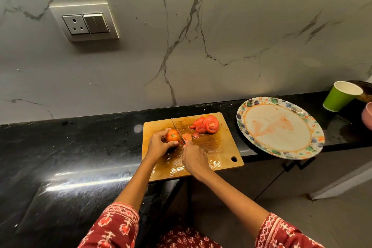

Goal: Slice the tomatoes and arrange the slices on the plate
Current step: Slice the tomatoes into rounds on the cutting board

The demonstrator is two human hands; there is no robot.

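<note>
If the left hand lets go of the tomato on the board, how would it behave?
The tomato looks round, so it would probably roll. The cutting board glistens wet, so it may also slide. The left hand grips it while the knife cuts.

Tomato slicing under way on wooden cutting board (pixel 217 147), black countertop (pixel 70 147).

Left hand (pixel 159 145) grips a partly cut tomato (pixel 172 136) at the board's left side. Right hand (pixel 193 158) holds a knife (pixel 177 130), blade set against the tomato's cut face, tip pointing far. One slice (pixel 187 137) lies just right of the blade; a heap of cut pieces (pixel 207 125) sits at the board's far side. A patterned plate (pixel 251 104), juice-smeared, lies right of the board. A green paper cup (pixel 338 96) stands far right. A wall socket (pixel 84 23) is mounted far left.
</note>
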